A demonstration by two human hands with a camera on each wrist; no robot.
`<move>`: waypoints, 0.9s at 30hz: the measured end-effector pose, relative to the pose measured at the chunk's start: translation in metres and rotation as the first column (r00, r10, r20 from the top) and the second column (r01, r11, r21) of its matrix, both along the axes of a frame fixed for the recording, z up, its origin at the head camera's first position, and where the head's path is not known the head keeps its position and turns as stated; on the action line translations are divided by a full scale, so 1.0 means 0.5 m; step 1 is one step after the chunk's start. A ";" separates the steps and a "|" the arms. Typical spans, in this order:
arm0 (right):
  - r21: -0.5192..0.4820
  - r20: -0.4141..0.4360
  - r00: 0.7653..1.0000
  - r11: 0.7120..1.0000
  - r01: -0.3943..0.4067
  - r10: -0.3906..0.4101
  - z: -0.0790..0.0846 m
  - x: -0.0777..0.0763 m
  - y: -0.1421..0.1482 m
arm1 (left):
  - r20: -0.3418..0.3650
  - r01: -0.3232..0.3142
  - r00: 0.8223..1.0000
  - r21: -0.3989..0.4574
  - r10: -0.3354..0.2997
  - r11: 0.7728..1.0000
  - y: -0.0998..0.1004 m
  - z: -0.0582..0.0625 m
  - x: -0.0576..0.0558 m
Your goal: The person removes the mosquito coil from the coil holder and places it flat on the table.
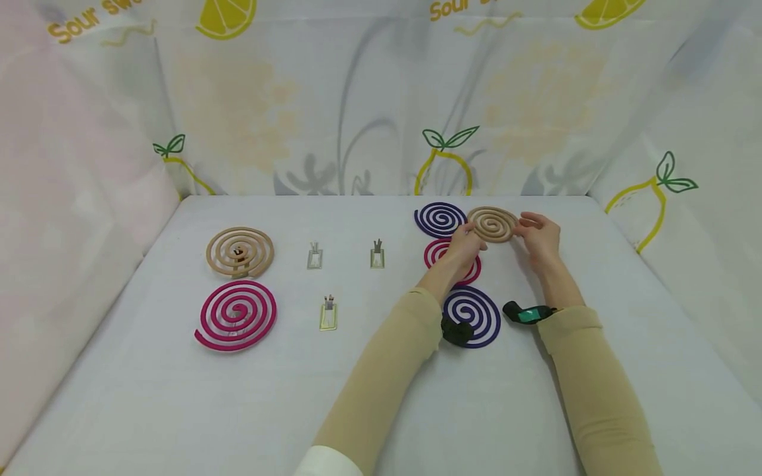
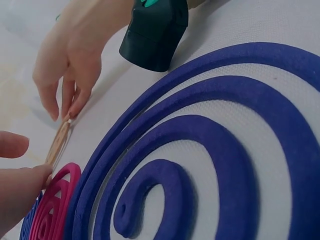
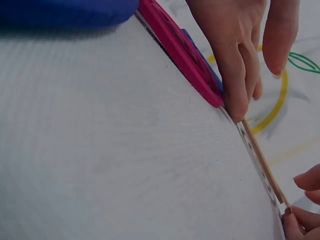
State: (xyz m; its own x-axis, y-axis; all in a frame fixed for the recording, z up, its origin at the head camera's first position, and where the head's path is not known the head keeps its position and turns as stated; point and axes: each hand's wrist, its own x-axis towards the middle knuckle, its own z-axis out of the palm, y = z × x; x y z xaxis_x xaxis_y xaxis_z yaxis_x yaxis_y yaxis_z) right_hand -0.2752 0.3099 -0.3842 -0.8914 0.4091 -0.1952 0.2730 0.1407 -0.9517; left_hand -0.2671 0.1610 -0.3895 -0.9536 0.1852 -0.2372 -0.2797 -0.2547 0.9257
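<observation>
Where hands (image 1: 465,251) (image 1: 540,242) touch, tan coil (image 1: 493,225) seems pinched.

Beige sleeves (image 1: 381,380), black wrist cameras (image 1: 526,313)

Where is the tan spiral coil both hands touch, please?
In the head view, the tan coil is right of centre, between the left hand and right hand, beside the farther navy spiral.

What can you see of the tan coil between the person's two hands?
The tan coil is a thin, flat spiral with close-set turns and a matte look; its material is uncertain. It is near the far edge of the white table, just right of a blue coil. The left hand and right hand hold opposite sides with their fingertips. Whether it rests on the table is unclear.
</observation>
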 end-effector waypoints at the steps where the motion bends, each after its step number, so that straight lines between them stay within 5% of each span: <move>1: 0.014 -0.001 1.000 1.000 -0.010 0.010 -0.001 -0.001 0.000 | -0.001 0.001 1.000 0.001 -0.001 1.000 0.000 0.000 0.000; 8: 0.076 -0.021 0.999 0.996 -0.047 0.049 -0.002 -0.002 -0.005 | -0.017 -0.005 1.000 -0.008 0.005 1.000 0.006 -0.002 0.002; 27: 0.018 -0.032 0.999 1.000 -0.022 0.023 0.004 0.002 -0.013 | -0.017 -0.061 0.998 0.023 0.062 0.998 0.021 -0.009 0.001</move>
